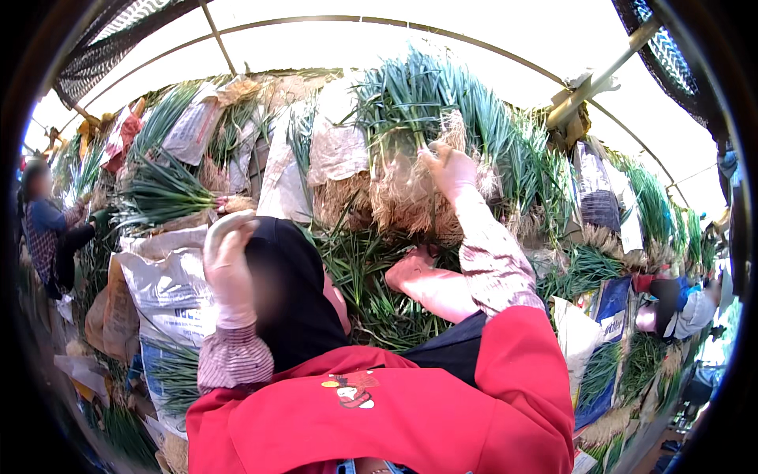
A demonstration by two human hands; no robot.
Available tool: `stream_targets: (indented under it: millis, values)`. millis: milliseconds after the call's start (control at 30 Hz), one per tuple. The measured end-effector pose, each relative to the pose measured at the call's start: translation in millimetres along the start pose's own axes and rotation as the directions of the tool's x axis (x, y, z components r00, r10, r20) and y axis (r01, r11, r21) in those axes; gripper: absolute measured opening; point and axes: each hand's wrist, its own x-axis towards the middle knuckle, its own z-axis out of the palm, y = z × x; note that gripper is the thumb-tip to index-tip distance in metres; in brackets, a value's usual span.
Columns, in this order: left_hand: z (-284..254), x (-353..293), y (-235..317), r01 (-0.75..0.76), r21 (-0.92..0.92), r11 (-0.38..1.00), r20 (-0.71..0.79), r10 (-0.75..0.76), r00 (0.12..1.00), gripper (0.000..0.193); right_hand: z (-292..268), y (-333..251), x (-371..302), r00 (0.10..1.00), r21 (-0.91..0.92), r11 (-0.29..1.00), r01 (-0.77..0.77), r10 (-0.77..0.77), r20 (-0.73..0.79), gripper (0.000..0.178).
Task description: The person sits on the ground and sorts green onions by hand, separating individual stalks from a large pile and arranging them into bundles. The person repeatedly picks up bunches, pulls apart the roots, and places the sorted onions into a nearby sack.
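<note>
Ahead of me, a thick bunch of green onions (pixel 410 95) stands with leaves up and pale, stringy roots (pixel 395 193) hanging below. My right hand (pixel 452 170), in a thin pale glove, reaches to the white stems just above those roots, its fingers bent in on them. My left hand (pixel 227 268), gloved too, is raised on the left, fingers loosely curved and nothing visible in them. Nearest to it are a printed white sack (pixel 170 296) and a pile of green onions (pixel 170 189) lying with their roots to the right.
Loose green leaves (pixel 355 276) cover the ground around my bare foot (pixel 412 268). More onion bunches (pixel 521 158) lean along the row to the right, beside a blue-and-white sack (pixel 612 324). One person (pixel 51 229) sits far left, another (pixel 691 312) far right. A pole (pixel 604 79) slants overhead.
</note>
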Motion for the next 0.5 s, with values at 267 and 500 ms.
stream_targets:
  millis: [267,500]
  values:
    - [145,35,-59,0.168,0.032,0.985,0.455,-0.164,0.875,0.024,21,29,44,0.991,0.825,0.556,-0.099,-0.017,0.131,0.027]
    - [209,71,-150,0.684,-0.053,0.727,0.49,-0.578,0.652,0.026,-11,-9,-55,0.974,0.801,0.598,-0.022,-0.168,0.152,0.03]
